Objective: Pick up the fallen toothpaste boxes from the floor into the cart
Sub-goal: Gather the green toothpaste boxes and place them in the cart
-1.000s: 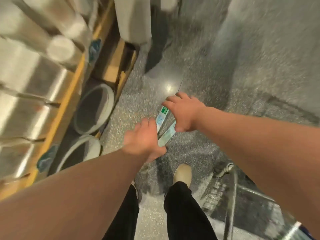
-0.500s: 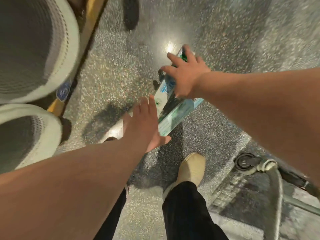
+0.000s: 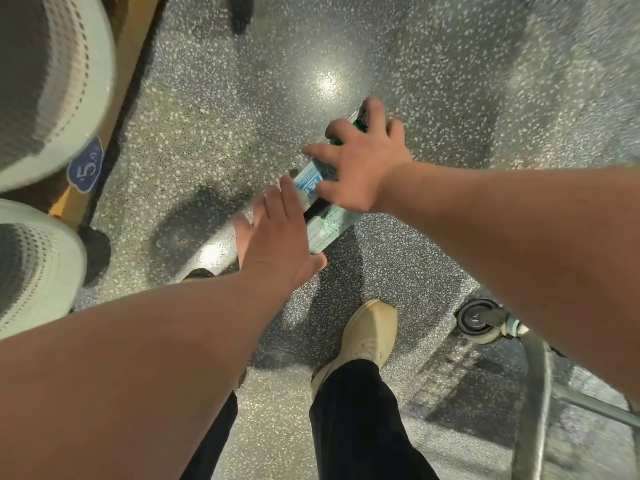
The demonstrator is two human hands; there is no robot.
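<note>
Two toothpaste boxes lie on the speckled floor just ahead of the person's shoe. They are set in a narrow V, and their ends appear to converge under the left hand. That hand is flat and released, fingers straight and together, holding nothing. The right hand is spread over the farther box, with the fingers splayed past one long edge and the thumb at the other, not closed round it. Whether the palm already rests on the card I cannot tell. The nearer box shows between the two hands, lying on a broad face with fine print upward. These look like thin printed cartons, so I judge them light, stiff along their length and easy to dent if squeezed across the broad faces. The glossy card on a polished floor will likely skid under a push rather than lift. The best hold is probably across the narrow width near the middle, thumb on one long edge and fingertips under the other, since a grip at one end would let the long box swing. Of the cart, only a caster and the lower frame show at the right, near the boxes.
</note>
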